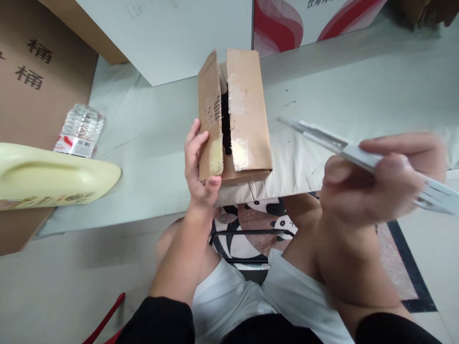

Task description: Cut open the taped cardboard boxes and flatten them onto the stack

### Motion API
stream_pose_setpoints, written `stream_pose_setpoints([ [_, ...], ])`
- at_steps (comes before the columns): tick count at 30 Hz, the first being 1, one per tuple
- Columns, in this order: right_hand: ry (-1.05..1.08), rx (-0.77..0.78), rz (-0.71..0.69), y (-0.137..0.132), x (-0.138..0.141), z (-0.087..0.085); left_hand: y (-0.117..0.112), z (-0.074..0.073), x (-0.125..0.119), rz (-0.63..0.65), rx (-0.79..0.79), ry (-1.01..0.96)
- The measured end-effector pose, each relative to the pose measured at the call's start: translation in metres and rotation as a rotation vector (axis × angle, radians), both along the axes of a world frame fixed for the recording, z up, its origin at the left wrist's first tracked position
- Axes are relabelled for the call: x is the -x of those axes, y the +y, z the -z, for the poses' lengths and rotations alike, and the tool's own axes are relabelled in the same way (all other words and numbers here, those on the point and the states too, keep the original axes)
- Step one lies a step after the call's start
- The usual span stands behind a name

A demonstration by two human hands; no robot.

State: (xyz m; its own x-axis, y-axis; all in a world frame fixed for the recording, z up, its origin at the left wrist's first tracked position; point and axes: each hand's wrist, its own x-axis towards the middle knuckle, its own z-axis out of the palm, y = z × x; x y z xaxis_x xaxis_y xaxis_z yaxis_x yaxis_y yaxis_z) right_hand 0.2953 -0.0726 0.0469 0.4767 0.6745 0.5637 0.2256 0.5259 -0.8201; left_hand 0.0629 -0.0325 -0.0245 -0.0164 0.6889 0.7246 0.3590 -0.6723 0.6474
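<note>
A small cardboard box (250, 110) stands near the front edge of the table, its two top flaps parted by a dark gap. Pieces of clear tape cling to the flaps. My left hand (201, 165) grips the box's left flap and near left corner, thumb at the front and fingers along the side. To the right of the box, my right hand (380, 179) is raised and closed round a white utility knife (355, 152). Its blade points left toward the box without touching it. The inside of the box is too dark to make out.
On the left lie a clear plastic bottle (81, 129) and a pale yellow jug (57, 177), beside a large brown carton (39, 95). A white carton (179, 38) and a red-and-white carton (308, 24) stand behind the box. The table's front edge runs just above my knees.
</note>
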Motion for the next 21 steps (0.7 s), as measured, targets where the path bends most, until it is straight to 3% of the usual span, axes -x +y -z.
stream_pose_setpoints([
  [2,-0.128,0.058,0.051,0.016,-0.006,0.017,0.001,0.002,-0.002,0.033,0.007,-0.034],
  [6,-0.44,0.539,-0.078,0.037,-0.019,0.052,0.002,-0.001,-0.008,0.095,0.093,-0.26],
  [9,-0.572,0.726,-0.166,0.044,-0.02,0.074,0.002,-0.01,-0.007,0.003,0.202,-0.468],
  [12,-0.678,0.745,-0.138,0.046,-0.016,0.086,0.003,-0.016,0.003,-0.111,0.326,-0.537],
  [15,-0.731,0.762,-0.083,0.044,-0.012,0.087,0.006,-0.014,0.018,-0.129,0.385,-0.563],
  [18,-0.724,0.709,-0.043,0.041,-0.01,0.081,0.008,-0.007,0.04,-0.195,0.311,-0.54],
  [21,-0.687,0.597,-0.163,0.039,-0.006,0.074,0.008,0.0,0.069,-0.387,0.242,-0.389],
])
